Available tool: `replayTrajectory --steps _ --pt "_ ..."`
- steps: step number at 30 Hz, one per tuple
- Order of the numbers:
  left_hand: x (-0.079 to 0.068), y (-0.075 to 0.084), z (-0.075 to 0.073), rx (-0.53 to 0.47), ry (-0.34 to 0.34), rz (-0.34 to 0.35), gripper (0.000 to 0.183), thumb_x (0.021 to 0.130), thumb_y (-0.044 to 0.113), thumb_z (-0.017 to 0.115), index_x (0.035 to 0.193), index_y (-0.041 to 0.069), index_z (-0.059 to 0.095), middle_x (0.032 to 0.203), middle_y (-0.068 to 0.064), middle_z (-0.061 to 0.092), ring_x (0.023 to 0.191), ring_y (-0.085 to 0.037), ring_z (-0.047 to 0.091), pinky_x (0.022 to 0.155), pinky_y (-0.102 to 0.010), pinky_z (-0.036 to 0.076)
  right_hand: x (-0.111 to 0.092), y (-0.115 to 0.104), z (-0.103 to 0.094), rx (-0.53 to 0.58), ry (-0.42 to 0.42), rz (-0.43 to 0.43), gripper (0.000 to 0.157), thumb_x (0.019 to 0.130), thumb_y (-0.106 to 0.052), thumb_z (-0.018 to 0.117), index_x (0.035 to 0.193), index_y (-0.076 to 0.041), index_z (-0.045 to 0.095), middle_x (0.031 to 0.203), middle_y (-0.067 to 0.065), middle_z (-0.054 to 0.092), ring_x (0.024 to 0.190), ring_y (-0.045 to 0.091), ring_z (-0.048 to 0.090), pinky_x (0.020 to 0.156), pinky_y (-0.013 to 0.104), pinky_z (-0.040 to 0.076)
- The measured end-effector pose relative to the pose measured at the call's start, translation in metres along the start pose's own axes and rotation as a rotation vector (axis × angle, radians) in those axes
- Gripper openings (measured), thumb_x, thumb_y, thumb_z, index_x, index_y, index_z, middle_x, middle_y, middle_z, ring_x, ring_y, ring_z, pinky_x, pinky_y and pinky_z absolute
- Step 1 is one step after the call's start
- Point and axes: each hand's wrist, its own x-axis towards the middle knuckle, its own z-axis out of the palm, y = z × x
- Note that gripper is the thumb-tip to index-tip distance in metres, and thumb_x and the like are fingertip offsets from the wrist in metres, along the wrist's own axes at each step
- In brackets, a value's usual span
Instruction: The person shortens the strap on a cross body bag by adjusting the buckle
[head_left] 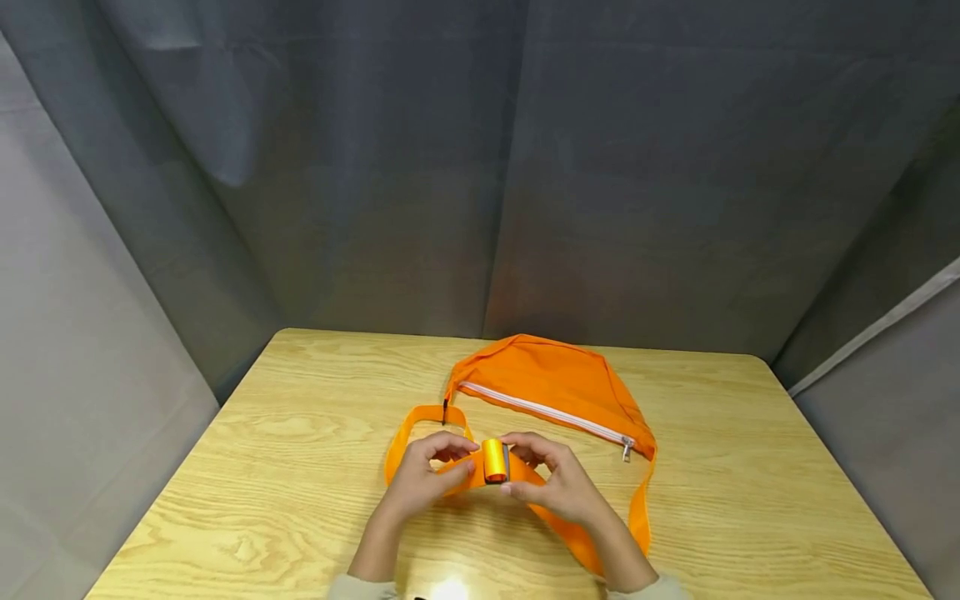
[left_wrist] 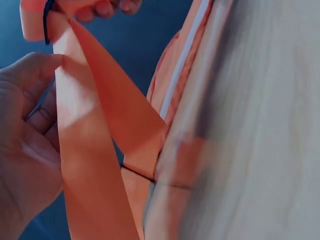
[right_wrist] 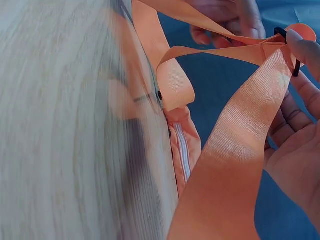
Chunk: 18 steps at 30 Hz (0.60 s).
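An orange waist bag (head_left: pixel 547 375) lies at the back of the wooden table, with its webbing strap (head_left: pixel 573 537) running forward to both hands. My left hand (head_left: pixel 420 482) pinches the strap between thumb and fingers, just left of a black slider buckle (right_wrist: pixel 297 69). At the buckle's right side, my right hand (head_left: pixel 564 482) holds its edge with thumb and fingertips. Out of the buckle's middle stands a small loop of webbing (head_left: pixel 494 460), raised toward the head camera. In the left wrist view, the strap (left_wrist: pixel 82 125) hangs down past the left palm.
The bag's white zipper (head_left: pixel 543 407) is closed, its metal pull (head_left: pixel 626 451) at the right end. A strap loop (head_left: pixel 397 442) curves out to the left. Bare wooden table (head_left: pixel 247 500) surrounds the bag, and a grey curtain (head_left: pixel 375 167) hangs behind.
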Motion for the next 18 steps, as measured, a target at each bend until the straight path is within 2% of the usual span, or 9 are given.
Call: replayTrajectory --steps 4,9,13,18 --pt "0.002 0.003 0.001 -0.012 0.0 0.034 0.016 0.081 -0.002 0.068 0.097 0.002 0.067 0.09 -0.008 0.067 0.083 -0.022 0.06 0.076 -0.046 0.047 0.001 -0.001 0.003 0.005 0.006 -0.005 0.043 0.074 0.007 0.073 0.113 0.005 0.058 0.087 0.009 0.063 0.073 0.031 0.056 0.065 0.036 0.046" --pt "0.001 0.004 -0.002 -0.011 0.004 0.045 0.014 0.081 -0.004 0.068 0.095 -0.002 0.067 0.089 -0.012 0.067 0.08 -0.021 0.06 0.074 -0.045 0.047 0.002 -0.004 0.005 -0.012 0.028 0.008 0.042 0.072 0.006 0.074 0.112 0.004 0.059 0.088 0.009 0.065 0.075 0.029 0.057 0.068 0.035 0.046" --pt "-0.001 0.002 -0.008 0.01 0.0 0.022 0.013 0.083 -0.002 0.067 0.095 -0.001 0.068 0.092 -0.011 0.066 0.082 -0.021 0.059 0.076 -0.042 0.047 0.002 -0.006 0.002 -0.021 0.038 0.014 0.042 0.072 0.007 0.074 0.112 0.004 0.058 0.09 0.009 0.065 0.075 0.029 0.057 0.069 0.036 0.046" --pt "-0.004 -0.002 -0.019 0.045 0.029 -0.028 0.013 0.083 -0.002 0.066 0.095 0.002 0.068 0.091 -0.008 0.066 0.084 -0.02 0.059 0.078 -0.043 0.047 0.003 -0.009 -0.006 -0.029 0.068 0.051 0.043 0.071 0.007 0.074 0.112 0.004 0.059 0.092 0.011 0.065 0.075 0.03 0.055 0.069 0.038 0.046"
